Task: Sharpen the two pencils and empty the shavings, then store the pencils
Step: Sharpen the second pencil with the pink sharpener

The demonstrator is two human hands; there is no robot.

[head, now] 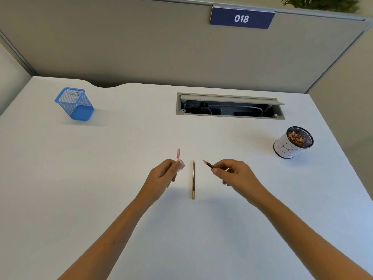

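Note:
One black-and-gold pencil [193, 179] lies on the white desk [101, 178] between my hands, its sharp tip pointing away from me. My right hand [232, 172] grips a second pencil [207, 164], whose sharpened tip points up and to the left. My left hand [166, 173] is closed on a small pink sharpener [180, 163] with its lid flipped up. A blue mesh pencil holder [75, 104] stands at the far left. At the right stands a black mesh cup [292, 142] wrapped in white paper, with pencil shavings inside.
An open cable hatch [230, 106] is set into the desk behind my hands. A grey partition [161, 47] with a blue "018" sign [241, 18] closes off the back. The desk's right edge runs diagonally past the cup.

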